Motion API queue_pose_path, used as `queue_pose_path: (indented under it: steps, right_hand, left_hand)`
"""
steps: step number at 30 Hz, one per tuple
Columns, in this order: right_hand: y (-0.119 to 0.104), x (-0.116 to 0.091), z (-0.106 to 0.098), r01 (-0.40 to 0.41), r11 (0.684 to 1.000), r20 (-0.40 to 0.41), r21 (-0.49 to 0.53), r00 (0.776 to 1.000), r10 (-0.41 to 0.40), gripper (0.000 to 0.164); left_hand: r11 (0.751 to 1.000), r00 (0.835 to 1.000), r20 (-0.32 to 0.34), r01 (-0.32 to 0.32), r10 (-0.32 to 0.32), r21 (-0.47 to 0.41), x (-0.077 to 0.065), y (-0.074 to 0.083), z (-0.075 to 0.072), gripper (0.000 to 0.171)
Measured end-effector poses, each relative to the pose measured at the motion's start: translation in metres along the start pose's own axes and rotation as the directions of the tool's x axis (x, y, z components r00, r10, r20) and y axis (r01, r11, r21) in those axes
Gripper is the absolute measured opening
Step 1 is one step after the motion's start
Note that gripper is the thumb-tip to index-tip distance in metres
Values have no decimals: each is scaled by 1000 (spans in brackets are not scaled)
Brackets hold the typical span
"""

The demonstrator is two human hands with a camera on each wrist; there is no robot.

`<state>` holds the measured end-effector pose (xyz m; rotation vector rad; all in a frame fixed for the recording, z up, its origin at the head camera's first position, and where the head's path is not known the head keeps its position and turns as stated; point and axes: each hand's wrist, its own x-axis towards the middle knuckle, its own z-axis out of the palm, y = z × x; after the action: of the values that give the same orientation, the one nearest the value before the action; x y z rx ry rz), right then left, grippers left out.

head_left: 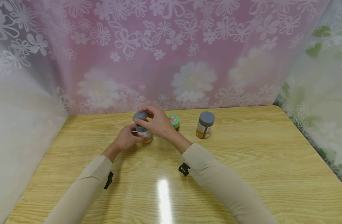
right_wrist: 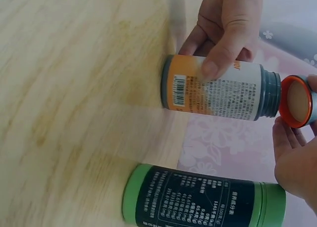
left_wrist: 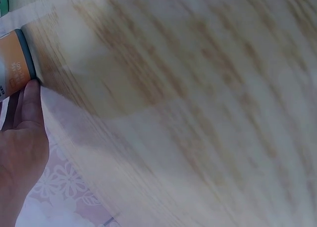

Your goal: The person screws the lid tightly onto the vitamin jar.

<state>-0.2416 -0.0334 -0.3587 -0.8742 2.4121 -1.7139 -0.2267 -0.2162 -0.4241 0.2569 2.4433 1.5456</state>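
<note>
My left hand [head_left: 127,137] grips an orange-and-white labelled jar [right_wrist: 218,88] round its side, with the jar standing on the table. Its threaded neck shows bare in the right wrist view. In my right hand [head_left: 157,121] is the grey screw lid [head_left: 140,116], held by its rim between thumb and fingers. The lid is off the neck, tilted just beside the mouth, and its orange-rimmed inside [right_wrist: 295,101] faces the right wrist camera. Only the lower part of the jar and some left fingers [left_wrist: 32,105] appear in the left wrist view.
A dark jar with green lid and base [right_wrist: 198,197] stands right of the held jar, partly behind my right hand in the head view. Farther right is another grey-lidded jar [head_left: 205,125], closed. The wooden table [head_left: 243,161] meets a pink floral curtain [head_left: 159,62] at the back.
</note>
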Motion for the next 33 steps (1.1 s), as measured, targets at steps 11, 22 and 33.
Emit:
queue_pose_path:
  steps: [11, 22, 33]
  right_hand:
    - [10, -4, 7, 17, 1000, -25, 24, 1000, -17, 25]
    - [24, -12, 14, 71, 997, -51, 36, 996, -69, 22]
    - [31, -15, 17, 115, 993, -65, -7, 991, -115, 22]
  left_hand:
    - [999, 1000, 14, -20, 20, -41, -2, 0, -1, 61]
    - [997, 1000, 18, -16, 17, -81, -2, -4, 1, 61]
    - [995, 1000, 18, 1, 1, -97, -5, 1, 1, 57]
